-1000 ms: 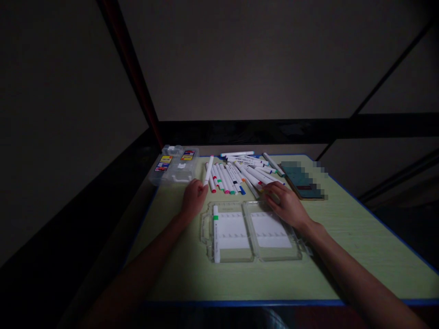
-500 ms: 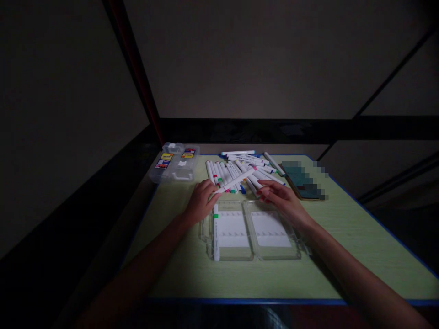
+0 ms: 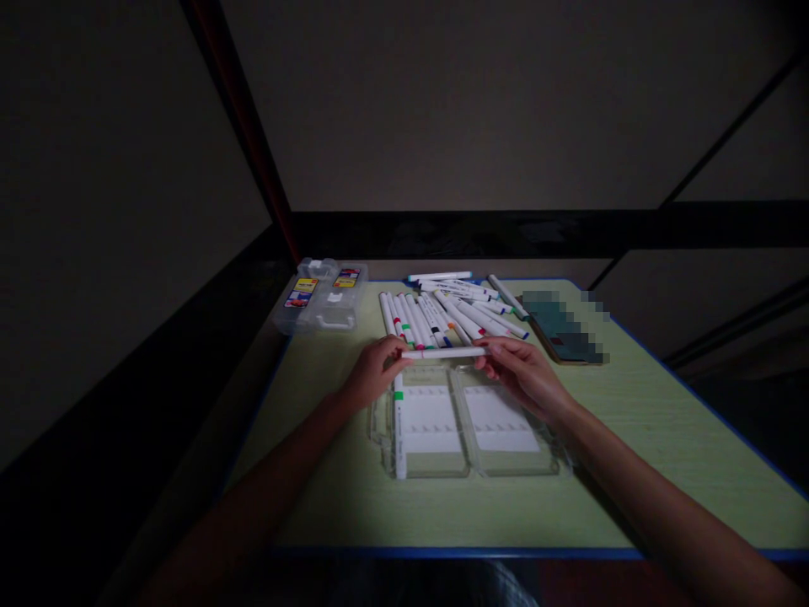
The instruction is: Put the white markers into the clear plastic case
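Note:
A white marker (image 3: 443, 354) with a pink band lies level between my hands. My left hand (image 3: 377, 368) is closed on its left end, and my right hand (image 3: 522, 371) pinches its right end. Below them an opened clear plastic case (image 3: 436, 466) rests on the table, with white panels in both halves. One marker with a green band (image 3: 399, 430) stands along the case's left side, pointing toward me. Just beyond my hands is a pile of white markers (image 3: 468, 314) with coloured bands and ends, several side by side and others crossed.
Two clear plastic cases with labels (image 3: 319, 297) lie at the table's back left. To the right of the pile is a teal flat object (image 3: 556, 329), partly blurred out. The pale green table (image 3: 354, 514) has a blue edge; a wall stands behind it.
The held marker has turned from a slant to level and come lower. My right hand has taken hold of its right end; my left hand keeps its grip.

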{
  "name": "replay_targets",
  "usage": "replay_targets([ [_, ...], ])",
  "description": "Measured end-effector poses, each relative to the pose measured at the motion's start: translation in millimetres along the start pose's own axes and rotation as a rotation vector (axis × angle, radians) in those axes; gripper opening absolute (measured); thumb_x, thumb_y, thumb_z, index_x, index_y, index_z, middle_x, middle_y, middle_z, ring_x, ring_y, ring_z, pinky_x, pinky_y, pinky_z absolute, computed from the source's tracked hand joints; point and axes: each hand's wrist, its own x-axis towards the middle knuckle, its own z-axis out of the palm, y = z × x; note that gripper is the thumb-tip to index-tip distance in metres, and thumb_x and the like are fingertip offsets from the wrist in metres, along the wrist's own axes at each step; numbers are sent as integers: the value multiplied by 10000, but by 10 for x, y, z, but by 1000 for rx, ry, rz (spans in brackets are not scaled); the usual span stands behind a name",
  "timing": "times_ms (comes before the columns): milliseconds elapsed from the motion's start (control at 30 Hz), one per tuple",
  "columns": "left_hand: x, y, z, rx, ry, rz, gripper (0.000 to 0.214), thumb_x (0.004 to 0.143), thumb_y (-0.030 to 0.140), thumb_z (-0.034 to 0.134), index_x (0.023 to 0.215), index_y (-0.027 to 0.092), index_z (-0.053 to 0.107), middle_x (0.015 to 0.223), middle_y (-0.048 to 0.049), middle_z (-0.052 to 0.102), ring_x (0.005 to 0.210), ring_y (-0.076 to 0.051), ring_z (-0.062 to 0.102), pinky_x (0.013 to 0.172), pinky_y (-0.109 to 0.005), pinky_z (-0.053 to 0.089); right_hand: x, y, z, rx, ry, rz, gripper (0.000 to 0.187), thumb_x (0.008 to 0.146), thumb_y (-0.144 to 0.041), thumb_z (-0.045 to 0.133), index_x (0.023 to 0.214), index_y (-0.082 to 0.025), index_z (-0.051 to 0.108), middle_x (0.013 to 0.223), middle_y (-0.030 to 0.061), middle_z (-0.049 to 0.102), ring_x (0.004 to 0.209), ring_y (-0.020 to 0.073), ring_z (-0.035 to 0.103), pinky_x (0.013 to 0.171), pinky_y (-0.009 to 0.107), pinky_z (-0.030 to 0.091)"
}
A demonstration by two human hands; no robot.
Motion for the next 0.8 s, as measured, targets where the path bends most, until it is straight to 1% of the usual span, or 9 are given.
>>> replay_targets([
  [133,48,-22,10,-224,88,-190,84,662,196,581,737,164,560,651,16,579,584,-97,546,569,-210,436,-3,38,-16,-17,28,29,250,646,-336,703,859,-205,683,684,14,668,498,71,478,472,201,384],
  [200,76,-30,-3,-346,117,-257,122,637,199,590,752,160,578,652,11,609,576,-102,576,562,-212,455,-6,56,-18,-38,29,32,259,649,-324,703,881,-208,681,719,17,678,501,67,480,478,199,394],
  [333,107,-3,-44,-509,136,-327,204,593,213,631,784,144,615,664,-14,661,613,-128,623,614,-238,495,-3,75,-15,-112,25,13,273,640,-340,705,867,-192,675,745,19,677,501,70,506,481,202,419],
  [433,107,18,-63,-549,132,-371,242,599,256,642,802,125,642,681,-39,681,627,-144,633,628,-252,505,0,75,-11,-170,40,-4,291,601,-358,726,808,-163,665,651,8,656,488,84,535,473,206,434],
  [500,103,8,-66,-561,130,-374,235,608,275,644,784,120,658,722,-53,692,659,-153,639,658,-262,506,-1,72,-7,-190,52,-4,315,574,-366,741,794,-154,660,621,6,650,503,100,565,495,218,460],
  [633,96,-43,-64,-573,109,-339,204,599,256,666,760,133,680,816,-59,699,771,-176,641,743,-281,495,-4,65,5,-193,71,12,340,518,-369,768,759,-150,669,639,22,668,550,132,609,541,247,499],
  [800,88,-53,-76,-550,87,-267,167,614,233,664,748,136,685,865,-65,690,841,-179,626,808,-291,471,2,81,-1,-170,97,41,329,462,-315,799,723,-155,679,633,17,677,530,116,605,519,224,493],
])
